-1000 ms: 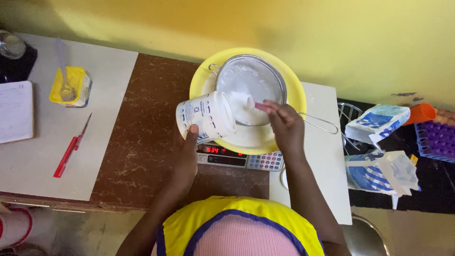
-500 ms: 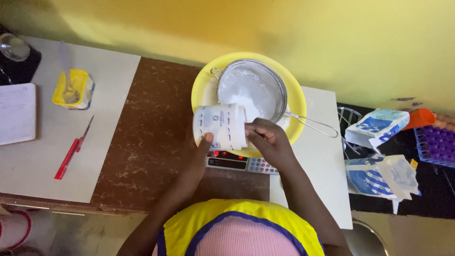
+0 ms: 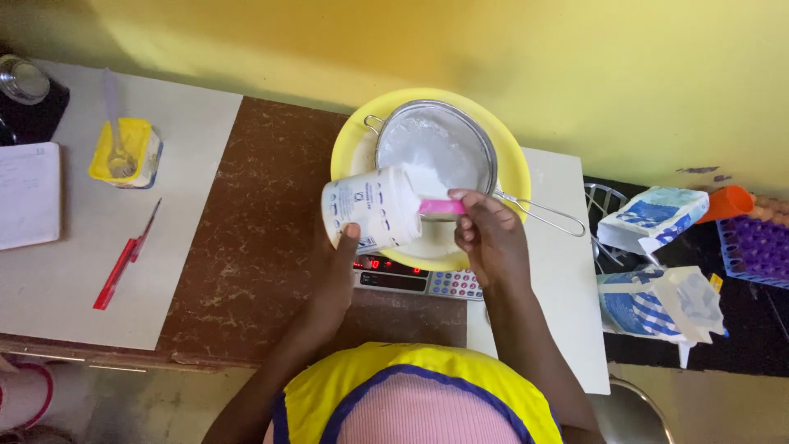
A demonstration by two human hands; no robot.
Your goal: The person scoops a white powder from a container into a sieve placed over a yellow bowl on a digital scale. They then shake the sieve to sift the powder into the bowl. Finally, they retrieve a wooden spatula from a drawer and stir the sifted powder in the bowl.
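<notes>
My left hand (image 3: 339, 267) grips a white tub (image 3: 371, 208) tipped on its side, mouth toward the right. My right hand (image 3: 489, 236) holds a pink spoon (image 3: 441, 206) whose end goes into the tub's mouth. Both are above the near rim of a yellow bowl (image 3: 519, 168) that rests on a digital scale (image 3: 419, 278). A round metal sieve (image 3: 436, 148) with white powder in it lies across the bowl, its wire handle pointing right.
A yellow tub with a spoon (image 3: 125, 151), a red pen (image 3: 125, 256) and a white notebook (image 3: 26, 196) lie on the white board at left. Blue-and-white paper bags (image 3: 657, 296), an orange cup (image 3: 727, 202) and a purple egg tray (image 3: 756, 247) sit at right.
The tub has come back down over the bowl's near rim, and my right hand has drawn toward me; the pink spoon now shows at the tub's mouth.
</notes>
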